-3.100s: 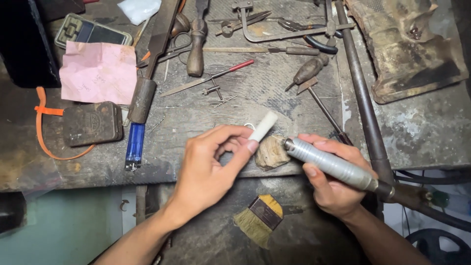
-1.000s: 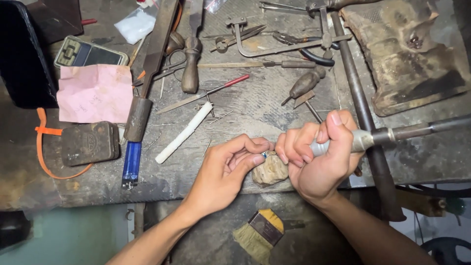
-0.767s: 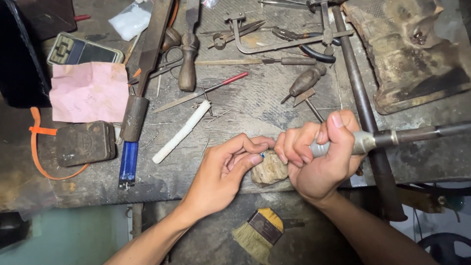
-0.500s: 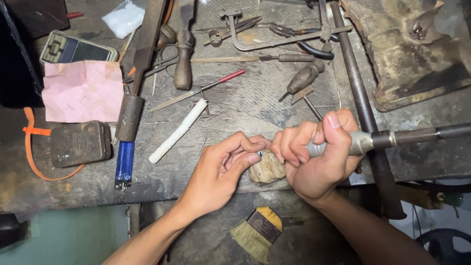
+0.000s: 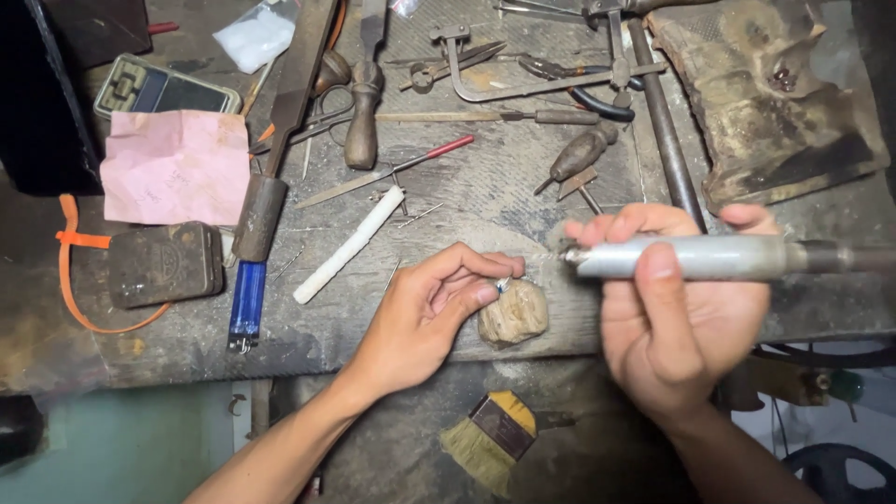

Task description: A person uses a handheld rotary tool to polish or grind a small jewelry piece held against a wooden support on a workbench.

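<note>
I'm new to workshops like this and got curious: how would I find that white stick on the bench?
Start at the pink paper on the left of the grey workbench, then look right past the long dark file with the blue lighter by its end. The white stick lies slanted, just above the left hand. It is the only plain white rod among dark metal tools.

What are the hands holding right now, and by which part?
The right hand grips a silver cylindrical rotary handpiece around its barrel. The left hand pinches a tiny, unidentifiable item at its fingertips.
</note>
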